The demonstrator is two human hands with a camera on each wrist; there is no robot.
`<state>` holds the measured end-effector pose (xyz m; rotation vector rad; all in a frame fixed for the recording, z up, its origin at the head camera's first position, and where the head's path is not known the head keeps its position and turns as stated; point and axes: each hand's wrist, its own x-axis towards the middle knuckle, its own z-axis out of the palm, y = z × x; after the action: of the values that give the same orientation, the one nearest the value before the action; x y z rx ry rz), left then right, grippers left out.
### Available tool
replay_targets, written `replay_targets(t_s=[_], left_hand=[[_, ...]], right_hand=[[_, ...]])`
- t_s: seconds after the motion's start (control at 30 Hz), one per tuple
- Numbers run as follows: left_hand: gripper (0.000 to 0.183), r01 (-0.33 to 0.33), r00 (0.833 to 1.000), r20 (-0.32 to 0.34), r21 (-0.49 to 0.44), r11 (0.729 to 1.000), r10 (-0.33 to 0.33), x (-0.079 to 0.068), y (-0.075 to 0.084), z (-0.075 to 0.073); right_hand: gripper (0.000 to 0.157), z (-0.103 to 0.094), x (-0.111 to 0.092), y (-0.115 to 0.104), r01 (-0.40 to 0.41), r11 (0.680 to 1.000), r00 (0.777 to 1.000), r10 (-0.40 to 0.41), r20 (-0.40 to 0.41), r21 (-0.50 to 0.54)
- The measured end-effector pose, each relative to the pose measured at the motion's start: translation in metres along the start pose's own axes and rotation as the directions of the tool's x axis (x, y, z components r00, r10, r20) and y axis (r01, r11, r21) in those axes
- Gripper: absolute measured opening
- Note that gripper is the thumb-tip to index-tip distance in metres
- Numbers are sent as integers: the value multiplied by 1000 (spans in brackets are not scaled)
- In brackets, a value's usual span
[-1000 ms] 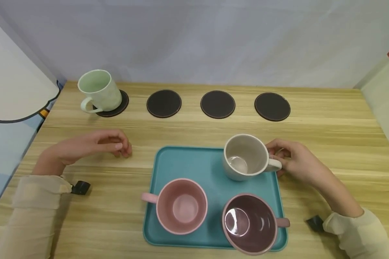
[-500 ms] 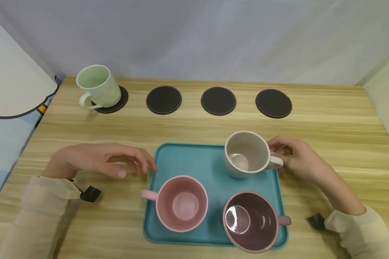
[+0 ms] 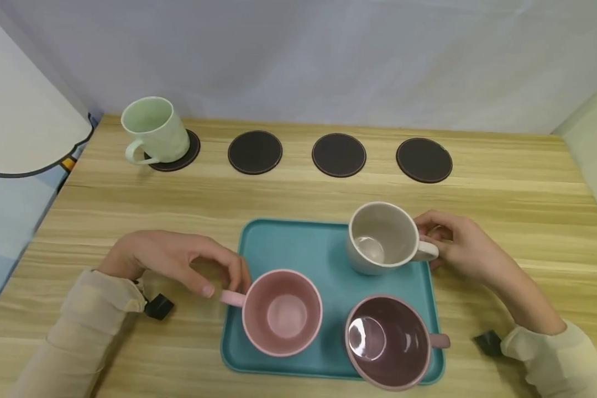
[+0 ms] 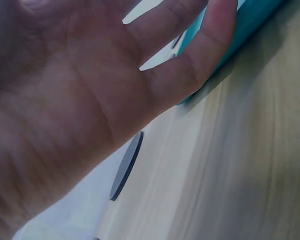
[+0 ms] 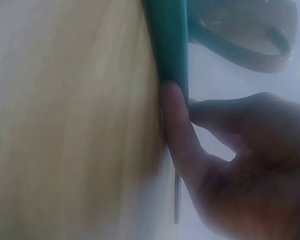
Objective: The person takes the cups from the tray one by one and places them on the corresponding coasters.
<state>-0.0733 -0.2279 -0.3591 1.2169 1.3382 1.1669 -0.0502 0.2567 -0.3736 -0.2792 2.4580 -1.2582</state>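
Note:
My right hand (image 3: 457,243) pinches the right edge of the teal tray (image 3: 288,237) near its far corner, one finger low against its side in the right wrist view. The handle of a white mug (image 3: 378,237) comes close to that hand. My left hand (image 3: 179,260) reaches over the tray's left edge with loosely bent fingers, the fingertips beside the handle of a pink mug (image 3: 283,315). Whether they touch tray or handle, I cannot tell. A mauve mug (image 3: 388,342) stands at the tray's near right, its handle pointing right.
On the far left, a light green mug (image 3: 159,132) stands on a black coaster (image 3: 191,155). Three more black coasters, left (image 3: 255,152), middle (image 3: 339,155) and right (image 3: 424,160), lie in a row along the table's (image 3: 189,204) back edge. A pale cloth (image 3: 298,61) hangs behind.
My left hand has moved right and nearer, from the bare table to the tray's left edge, its fingers spreading. The right hand stays at the tray's right edge, and the mugs stay put.

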Motion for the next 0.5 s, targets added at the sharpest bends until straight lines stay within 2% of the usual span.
replay_targets(t_s=[0.3, 0.4, 0.5], left_hand=[[12, 22, 996, 86, -144, 989, -10, 9, -5, 6], [6, 33, 996, 81, -146, 989, -22, 13, -3, 8], [9, 24, 998, 62, -125, 992, -17, 16, -2, 10]], right_hand=[[34, 1, 1, -1, -19, 1000, 1000, 19, 2, -1], [34, 0, 0, -1, -22, 1000, 1000, 22, 0, 0], [33, -1, 0, -1, -21, 1000, 1000, 21, 3, 8]])
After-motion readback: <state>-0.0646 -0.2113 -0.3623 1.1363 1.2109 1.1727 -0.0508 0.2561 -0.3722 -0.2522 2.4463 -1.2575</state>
